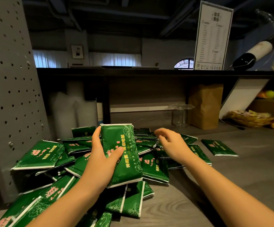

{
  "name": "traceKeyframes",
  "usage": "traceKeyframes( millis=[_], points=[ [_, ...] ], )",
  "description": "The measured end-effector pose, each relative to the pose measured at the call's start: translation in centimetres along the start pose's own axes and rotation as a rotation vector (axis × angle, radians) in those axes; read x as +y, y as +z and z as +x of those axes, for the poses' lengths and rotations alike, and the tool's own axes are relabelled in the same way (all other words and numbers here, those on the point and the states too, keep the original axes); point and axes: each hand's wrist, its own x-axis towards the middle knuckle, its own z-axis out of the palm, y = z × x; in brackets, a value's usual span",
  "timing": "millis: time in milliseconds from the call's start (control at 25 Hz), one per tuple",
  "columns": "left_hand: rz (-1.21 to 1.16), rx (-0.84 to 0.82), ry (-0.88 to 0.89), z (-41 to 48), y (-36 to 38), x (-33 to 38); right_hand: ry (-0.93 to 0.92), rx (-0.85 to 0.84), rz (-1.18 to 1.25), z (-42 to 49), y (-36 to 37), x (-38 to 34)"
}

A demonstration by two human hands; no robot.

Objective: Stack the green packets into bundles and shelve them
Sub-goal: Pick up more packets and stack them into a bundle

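Green packets (39,154) heaped loose over the worktop's (231,177) left side, spilling to its near edge, beside the perforated panel (10,79). My left hand (103,154) grips one held packet (124,154) above the heap, thumb across its face. My right hand (170,141) hovers over the heap, fingers loosely curled, holding nothing. A stray packet (219,147) lies apart, rightward.

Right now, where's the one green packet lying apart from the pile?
Head view, right side: the lone packet lies flat on the wooden counter, just right of the pile and the right hand, nearer the camera than the brown paper bag.
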Motion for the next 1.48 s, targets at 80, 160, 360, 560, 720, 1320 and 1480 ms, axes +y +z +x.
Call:
traceKeyframes(
  millis=[80,160,360,560,720,1320,1480],
  points=[
    [0.02,-0.016,0.01,-0.1,0.0,0.1,0.091,-0.049,-0.127,0.4,-0.6,1.8],
    [0.012,-0.03,0.013,-0.1,0.0,0.2,0.143,-0.134,-0.207,0.5,-0.9,2.8],
    [0.011,-0.043,0.017,-0.1,0.0,0.4,0.178,-0.37,-0.315,0.5,-1.4,2.7],
    [-0.005,-0.052,0.011,0.0,-0.1,0.5,0.277,-0.354,-0.37,0.5,-2.4,2.9],
    [-0.006,-0.045,0.006,0.0,-0.1,0.4,0.354,-0.364,-0.315,0.3,-2.3,2.7],
    [-0.004,-0.017,-0.001,0.0,-0.1,0.2,0.192,-0.127,0.054,-0.2,-5.1,-0.2],
    [-0.017,-0.017,0.005,0.2,-0.1,0.1,0.084,0.05,0.402,-0.6,-4.8,-2.0]
  ],
)
